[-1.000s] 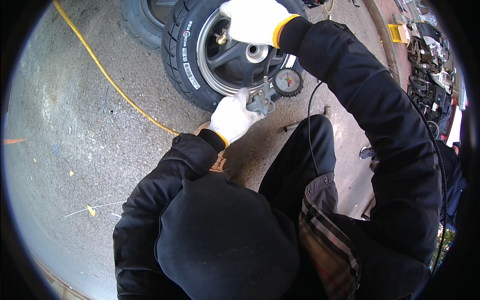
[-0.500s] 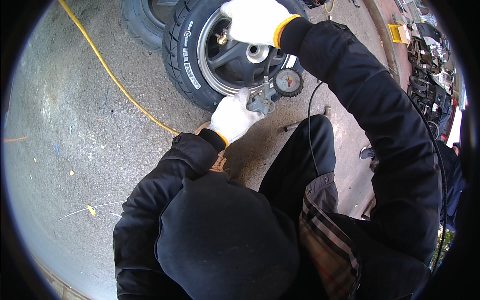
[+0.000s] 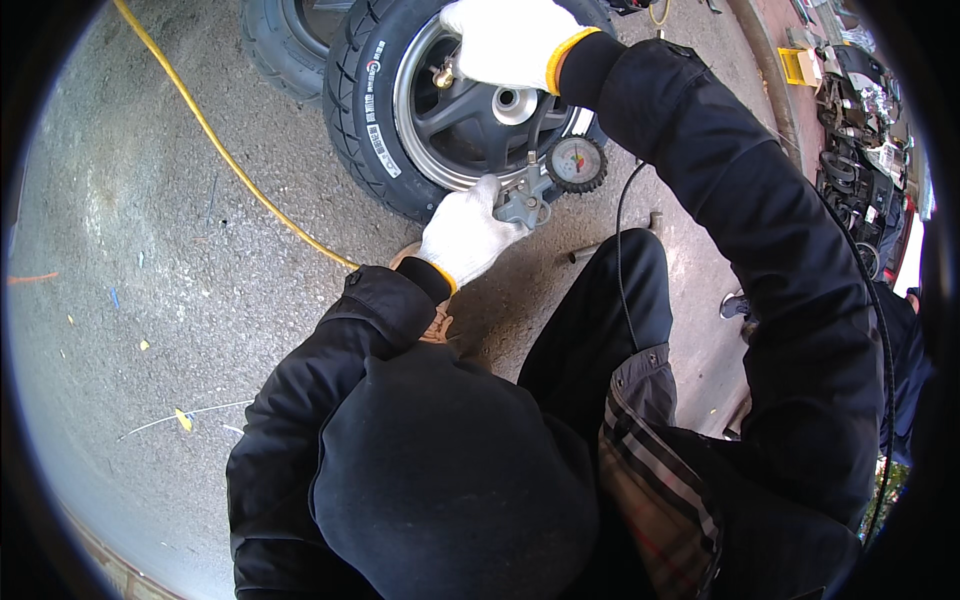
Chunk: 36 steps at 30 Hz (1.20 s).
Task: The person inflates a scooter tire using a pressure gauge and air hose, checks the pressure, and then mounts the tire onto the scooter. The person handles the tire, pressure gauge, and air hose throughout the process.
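Observation:
A black-treaded tyre [image 3: 352,125] on a dark spoked wheel [image 3: 450,122] with a silver rim lies in front of me. My left hand [image 3: 465,232], in a white glove with a yellow-edged cuff, is wrapped round a grey tyre inflator [image 3: 520,205] just off the wheel's near edge. Its round dial gauge [image 3: 577,163] faces up. Above the wheel, my right hand [image 3: 515,42], gloved alike, is closed at the brass fitting [image 3: 443,76], which pokes out beside the fingers. A dark hose [image 3: 544,115] runs from the inflator up under that hand. Where the brass end meets the valve is hidden.
A second tyre [image 3: 285,50] lies behind, to the left. A yellow hose [image 3: 215,135] crosses the rough pavement toward my left wrist. A metal pipe piece [image 3: 583,254] is beside my knee. Motor scooters [image 3: 860,150] and a yellow box [image 3: 797,67] stand along the right side.

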### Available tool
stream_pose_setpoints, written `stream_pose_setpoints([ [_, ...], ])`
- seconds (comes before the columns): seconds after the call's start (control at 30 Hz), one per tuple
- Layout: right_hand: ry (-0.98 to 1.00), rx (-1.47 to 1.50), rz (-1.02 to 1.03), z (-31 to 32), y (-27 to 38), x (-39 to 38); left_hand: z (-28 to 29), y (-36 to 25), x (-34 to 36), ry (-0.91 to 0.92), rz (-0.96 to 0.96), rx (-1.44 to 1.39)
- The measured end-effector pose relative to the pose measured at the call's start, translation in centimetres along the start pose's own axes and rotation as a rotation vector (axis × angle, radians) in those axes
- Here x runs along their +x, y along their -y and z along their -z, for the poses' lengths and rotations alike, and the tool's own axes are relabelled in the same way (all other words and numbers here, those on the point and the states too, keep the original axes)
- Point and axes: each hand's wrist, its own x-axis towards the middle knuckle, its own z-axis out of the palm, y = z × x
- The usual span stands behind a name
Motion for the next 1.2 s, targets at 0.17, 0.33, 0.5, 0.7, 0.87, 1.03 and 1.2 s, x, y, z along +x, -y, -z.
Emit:
stream_pose_setpoints([
  [0.17,-0.028,-0.068,0.082,-0.5,-0.3,0.2,-0.1,0.2,-0.1,-0.005,-0.012,0.008],
  [0.33,0.012,-0.025,0.021,-0.5,-0.3,0.1,0.1,0.0,0.1,0.018,0.010,0.001],
  [0.5,-0.032,-0.017,0.052,-0.6,-0.4,0.0,1.0,-1.0,-0.7,0.023,-0.011,-0.038],
  [0.7,-0.066,-0.107,0.174,-1.0,-0.7,0.1,1.5,-0.9,-0.4,0.092,0.071,-0.340],
  [0.87,-0.019,-0.059,0.091,-0.6,-0.5,0.2,0.4,-0.1,0.8,0.069,0.003,-0.391],
  [1.03,0.045,-0.003,0.008,0.2,-0.2,0.0,0.6,-0.2,0.7,0.063,0.023,-0.236],
  [1.2,-0.036,-0.063,0.098,-0.5,-0.5,0.0,1.1,-0.9,0.2,0.061,0.040,-0.214],
])
